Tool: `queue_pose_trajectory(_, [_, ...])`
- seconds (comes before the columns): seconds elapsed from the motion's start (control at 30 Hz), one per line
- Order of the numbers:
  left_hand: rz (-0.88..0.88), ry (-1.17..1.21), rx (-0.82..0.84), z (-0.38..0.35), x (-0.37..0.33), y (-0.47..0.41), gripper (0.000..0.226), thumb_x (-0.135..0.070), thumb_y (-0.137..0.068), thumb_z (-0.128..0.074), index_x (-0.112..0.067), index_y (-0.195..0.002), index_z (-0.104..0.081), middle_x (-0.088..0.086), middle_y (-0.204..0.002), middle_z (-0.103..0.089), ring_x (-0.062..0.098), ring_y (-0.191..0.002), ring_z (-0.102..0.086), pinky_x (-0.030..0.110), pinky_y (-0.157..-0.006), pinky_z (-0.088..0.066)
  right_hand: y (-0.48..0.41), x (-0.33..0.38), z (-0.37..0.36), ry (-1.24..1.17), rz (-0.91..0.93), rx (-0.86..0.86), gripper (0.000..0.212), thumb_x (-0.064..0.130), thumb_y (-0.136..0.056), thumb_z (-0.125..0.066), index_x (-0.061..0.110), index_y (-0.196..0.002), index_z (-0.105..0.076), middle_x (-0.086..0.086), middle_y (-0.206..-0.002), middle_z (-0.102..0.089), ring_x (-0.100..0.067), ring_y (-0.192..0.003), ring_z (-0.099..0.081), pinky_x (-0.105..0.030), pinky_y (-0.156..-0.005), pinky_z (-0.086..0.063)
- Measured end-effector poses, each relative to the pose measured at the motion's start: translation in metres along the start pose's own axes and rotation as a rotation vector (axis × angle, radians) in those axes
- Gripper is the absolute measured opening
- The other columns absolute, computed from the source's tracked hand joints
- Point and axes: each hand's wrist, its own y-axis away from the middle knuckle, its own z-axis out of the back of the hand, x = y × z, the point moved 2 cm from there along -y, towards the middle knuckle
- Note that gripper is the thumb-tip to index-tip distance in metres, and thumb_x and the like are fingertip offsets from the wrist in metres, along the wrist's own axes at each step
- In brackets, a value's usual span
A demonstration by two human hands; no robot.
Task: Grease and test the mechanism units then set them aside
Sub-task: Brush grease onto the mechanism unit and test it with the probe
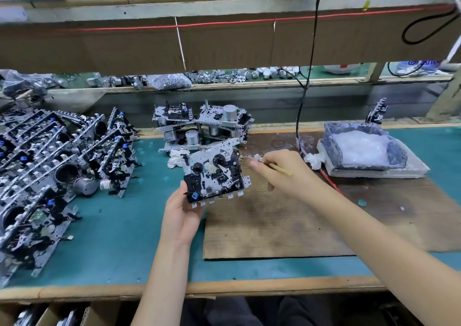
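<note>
While left hand [183,214] grips one mechanism unit [214,174] | right hand [282,169] pinches grease brush [275,167] — greasing underway | centre stack [202,126] likely pending — left rows [50,166] probably done

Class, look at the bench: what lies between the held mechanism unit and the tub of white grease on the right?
In the head view, the right hand with its brush, then bare brown board, a white rag and a hanging black cable.

Stacked units [45,166] left, grease tray [364,148] right, board [287,216] between, unit pile [202,126] behind.
</note>
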Motion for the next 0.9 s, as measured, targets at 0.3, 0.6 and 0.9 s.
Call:
queue_pose_trajectory(0.3, [0.006, 0.031, 0.009, 0.0, 0.0, 0.001, 0.064, -0.014, -0.102, -0.029, -0.015, -0.06, -0.077, -0.002, -0.072, -0.074, 0.009, -0.065, -0.07, 0.022, -0.054, -0.055, -0.011, 0.0, 0.0, -0.085, -0.057, -0.025, 0.043, 0.041, -0.088, -0.057, 0.006, -0.063, -0.051, 0.001, -0.054, -0.04, -0.004, -0.049, -0.035, -0.014, -0.048, -0.03])
queue_pose_trajectory(0.6, [0.011, 0.014, 0.001, 0.001, 0.0, 0.0, 0.057, -0.018, -0.099, -0.033, -0.013, -0.065, -0.078, 0.002, -0.077, -0.074, 0.012, -0.068, -0.071, 0.022, -0.056, -0.056, -0.012, 0.002, 0.004, -0.187, -0.003, -0.01, 0.046, 0.029, -0.087, -0.06, -0.008, -0.063, -0.047, 0.0, -0.054, -0.032, -0.005, -0.047, -0.028, -0.018, -0.045, -0.022])
queue_pose_trajectory(0.9, [0.014, 0.019, -0.002, 0.001, 0.0, 0.0, 0.06, -0.017, -0.101, -0.032, -0.014, -0.062, -0.077, 0.001, -0.075, -0.074, 0.011, -0.067, -0.071, 0.022, -0.055, -0.056, -0.016, -0.005, 0.004, -0.203, -0.098, 0.039, 0.039, 0.034, -0.086, -0.062, 0.006, -0.06, -0.054, 0.007, -0.047, -0.036, 0.001, -0.04, -0.037, -0.01, -0.042, -0.027])
